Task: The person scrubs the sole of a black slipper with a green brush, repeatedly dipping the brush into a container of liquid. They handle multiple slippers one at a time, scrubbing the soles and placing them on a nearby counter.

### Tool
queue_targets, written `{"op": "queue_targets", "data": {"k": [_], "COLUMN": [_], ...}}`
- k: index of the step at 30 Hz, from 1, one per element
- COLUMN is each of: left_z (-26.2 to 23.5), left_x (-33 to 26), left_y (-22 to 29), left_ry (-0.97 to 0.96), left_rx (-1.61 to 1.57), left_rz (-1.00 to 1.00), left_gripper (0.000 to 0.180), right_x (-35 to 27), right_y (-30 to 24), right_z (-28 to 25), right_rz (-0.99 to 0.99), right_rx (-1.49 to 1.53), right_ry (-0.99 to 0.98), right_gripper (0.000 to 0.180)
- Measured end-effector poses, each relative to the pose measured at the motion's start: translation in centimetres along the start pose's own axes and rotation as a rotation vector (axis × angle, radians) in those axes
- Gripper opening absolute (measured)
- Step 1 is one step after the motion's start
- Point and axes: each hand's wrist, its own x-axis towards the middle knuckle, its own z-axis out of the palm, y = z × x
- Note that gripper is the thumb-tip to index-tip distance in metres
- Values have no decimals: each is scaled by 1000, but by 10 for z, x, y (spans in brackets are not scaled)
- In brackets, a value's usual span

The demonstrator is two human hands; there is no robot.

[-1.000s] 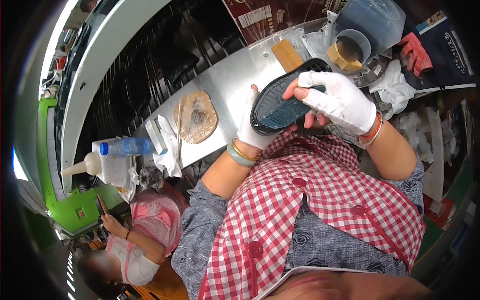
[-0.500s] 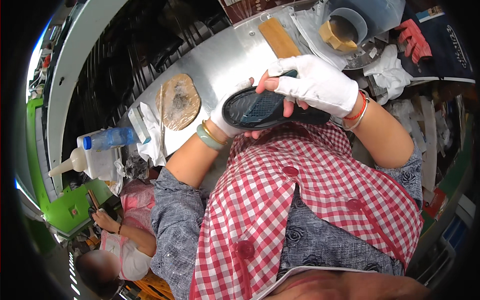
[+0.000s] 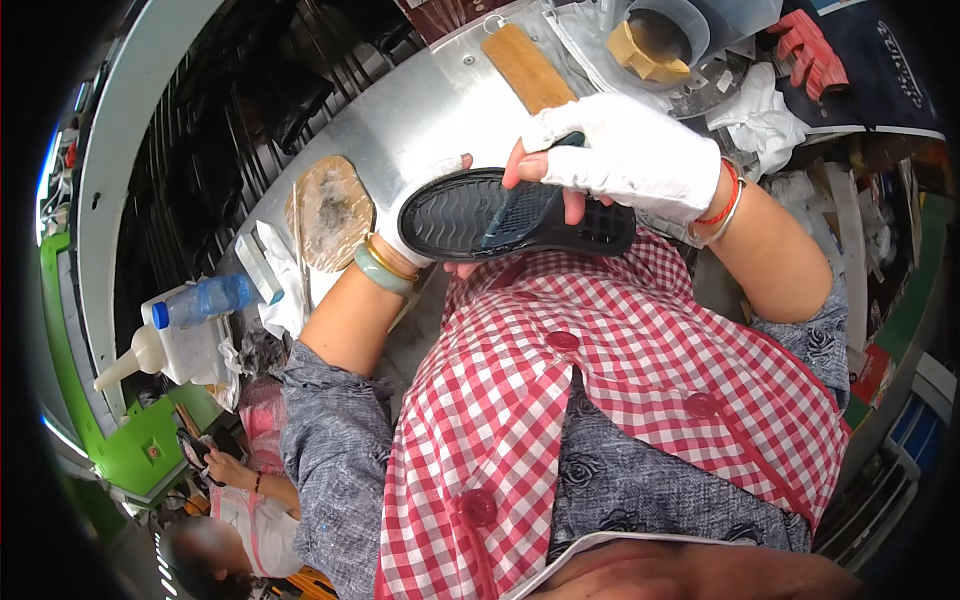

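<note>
Bare metal shines across the table (image 3: pixel 395 125) ahead of me, its middle open but its edges crowded. Low before my checked apron (image 3: pixel 640 330), off the table's near edge, is the black shoe sole (image 3: pixel 450 215), gripped at its left end by my gloved left hand (image 3: pixel 396 205), which it mostly hides. My right hand (image 3: pixel 645 155) is closed on a teal textured strip (image 3: pixel 512 218) slanting across the sole, and my glove covers part of both. Just beyond that glove lies a wooden block (image 3: pixel 528 68); farther right, a clear tub (image 3: pixel 697 35) holds a yellow sponge (image 3: pixel 640 55), with crumpled white tissue (image 3: pixel 758 118) and a red glove (image 3: pixel 808 55) past it. On my left sit a plastic-covered tan pad (image 3: pixel 330 213), a narrow box (image 3: pixel 258 268), a blue-capped bottle (image 3: pixel 205 300) and a white nozzle bottle (image 3: pixel 148 355). Behind these, near green machinery (image 3: pixel 135 440), a co-worker's hand (image 3: pixel 228 468) shows.
</note>
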Motion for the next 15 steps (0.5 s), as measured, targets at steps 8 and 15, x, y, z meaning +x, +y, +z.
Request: {"op": "queue_targets", "data": {"k": [8, 15], "left_z": [10, 25], "left_x": [-19, -19], "left_y": [18, 14], "left_ry": [-261, -373], "left_rx": [137, 145], "left_rz": [-215, -138], "left_gripper": [58, 64], "right_x": [-22, -30], "right_y": [3, 9], "right_z": [-19, -11], "right_rz": [131, -41], "right_rx": [24, 283], "right_ry": [34, 240], "right_gripper": [20, 23]}}
